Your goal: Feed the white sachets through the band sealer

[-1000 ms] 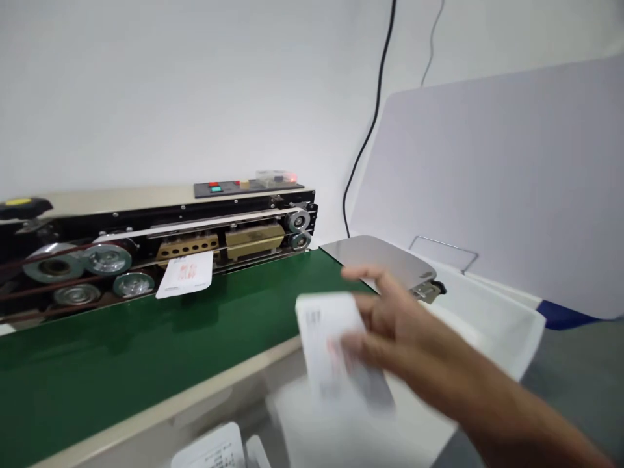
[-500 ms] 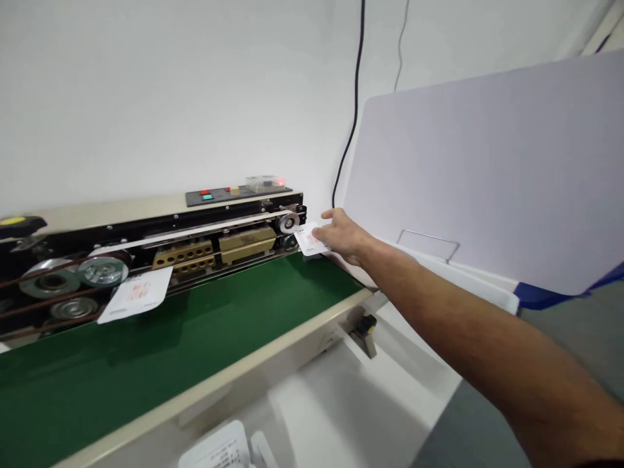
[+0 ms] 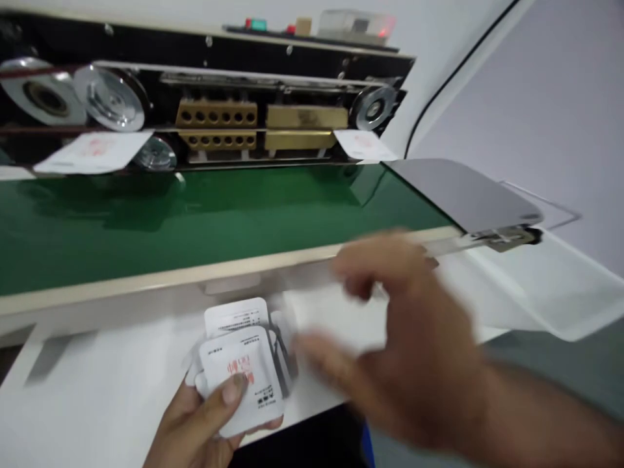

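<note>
Left hand (image 3: 195, 416), low in view: gripping a stack of white sachets (image 3: 238, 370), thumb pressing on the top sachet, which is printed with red characters and small black text. Fingers are curling under the stack, which is tilting slightly toward the wearer.

Right hand (image 3: 409, 344), motion-blurred, is hovering just beside the stack, fingers part-curled. Cannot tell whether it is holding anything; a pale blur lies by the fingers, too smeared to read.

Both hands are working above a white counter (image 3: 97, 370), in front of a band sealer (image 3: 209, 52) with a green conveyor belt (image 3: 195, 221). Two more sachets are lying along the far edge of the belt: one (image 3: 95, 153) beside the left-hand pulleys, one (image 3: 363, 144) near the right-hand pulley, well apart, with brass heater blocks (image 3: 217, 127) between them.

A steel plate (image 3: 463, 195) is sitting at the belt's right end. A control panel (image 3: 312, 29) is running along the sealer's top, with a green display lit.
</note>
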The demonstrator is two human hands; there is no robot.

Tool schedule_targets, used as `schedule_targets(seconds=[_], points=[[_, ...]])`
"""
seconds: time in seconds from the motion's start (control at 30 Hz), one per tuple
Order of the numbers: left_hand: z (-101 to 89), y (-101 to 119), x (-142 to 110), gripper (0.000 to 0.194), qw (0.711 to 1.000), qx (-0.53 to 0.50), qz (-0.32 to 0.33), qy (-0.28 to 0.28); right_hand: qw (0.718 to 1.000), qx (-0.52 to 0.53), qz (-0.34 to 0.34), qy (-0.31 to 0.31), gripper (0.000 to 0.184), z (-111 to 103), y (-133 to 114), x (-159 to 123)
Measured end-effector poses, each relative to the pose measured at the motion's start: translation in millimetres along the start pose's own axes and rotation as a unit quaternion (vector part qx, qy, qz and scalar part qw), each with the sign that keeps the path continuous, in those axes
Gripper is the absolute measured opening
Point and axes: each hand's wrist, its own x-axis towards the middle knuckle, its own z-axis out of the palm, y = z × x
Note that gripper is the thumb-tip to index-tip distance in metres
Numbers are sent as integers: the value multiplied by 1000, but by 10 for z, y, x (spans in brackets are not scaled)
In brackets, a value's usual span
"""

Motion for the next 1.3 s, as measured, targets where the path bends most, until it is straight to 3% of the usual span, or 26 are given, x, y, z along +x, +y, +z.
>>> schedule_targets(seconds=[0.07,0.13,0.23,0.33,0.47,0.57,0.67,0.73,0.8,0.9,1.0,1.07,1.2,1.23,1.3], points=[[8,10,3,82,997,-49,-20,-59,991,91,-29,-90,62,235,-215,-358],[1,15,0,82,991,-91,-32,-94,981,147,4,-127,81,486,-325,-595],[6,36,1,84,991,-102,-14,-82,976,184,75,-93,82,753,-372,-721],[44,71,11,84,993,-101,4,-64,972,197,103,-74,74,828,-356,-726],[79,89,18,82,993,-96,19,-64,957,208,181,-91,66,792,-285,-783],[71,77,15,79,997,-50,23,-51,922,282,248,-92,66,734,-218,-835],[61,68,20,75,998,-18,23,-57,888,358,275,-83,60,605,-153,-810],[65,69,26,76,998,-5,24,-57,882,371,277,-87,57,470,-101,-756],[73,72,27,78,998,13,25,-58,887,360,266,-117,58,322,-38,-695],[72,66,18,82,997,32,21,-68,896,304,241,-214,58,159,57,-614],[51,39,6,87,996,32,5,-87,895,274,214,-281,58,147,74,-559],[38,16,6,89,995,35,9,-90,893,319,225,-224,58,219,11,-539],[43,-16,28,87,994,45,41,-89,869,400,289,30,56,424,-226,-535],[46,-22,38,86,993,45,42,-99,866,403,290,59,58,471,-283,-543],[37,-41,68,88,993,51,35,-104,871,410,265,58,63,558,-365,-575]])
